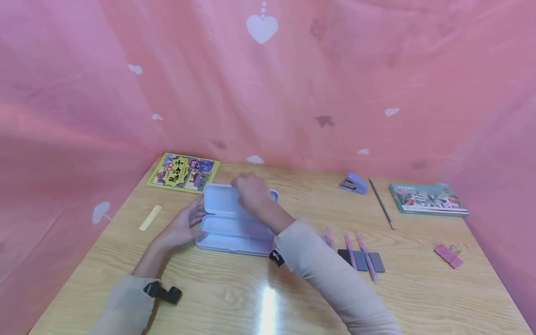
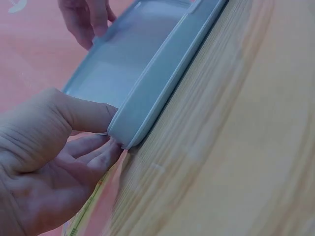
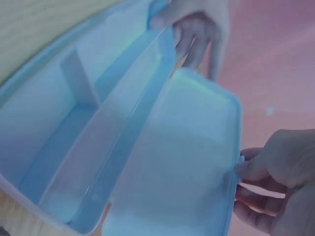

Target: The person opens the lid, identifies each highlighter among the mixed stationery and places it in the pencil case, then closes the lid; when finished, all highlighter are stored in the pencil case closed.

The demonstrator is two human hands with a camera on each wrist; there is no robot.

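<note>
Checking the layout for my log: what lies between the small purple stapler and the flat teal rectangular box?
In the head view, a slim grey pencil lies between the purple stapler and the teal box.

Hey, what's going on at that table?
A person is handling a light blue box on the wooden table. The left hand grips its left end, while the right hand holds the far edge of the lid. The lid is open, so you can see the compartments inside. Off to the right, two pinkish pens lie across a dark strip.
</note>
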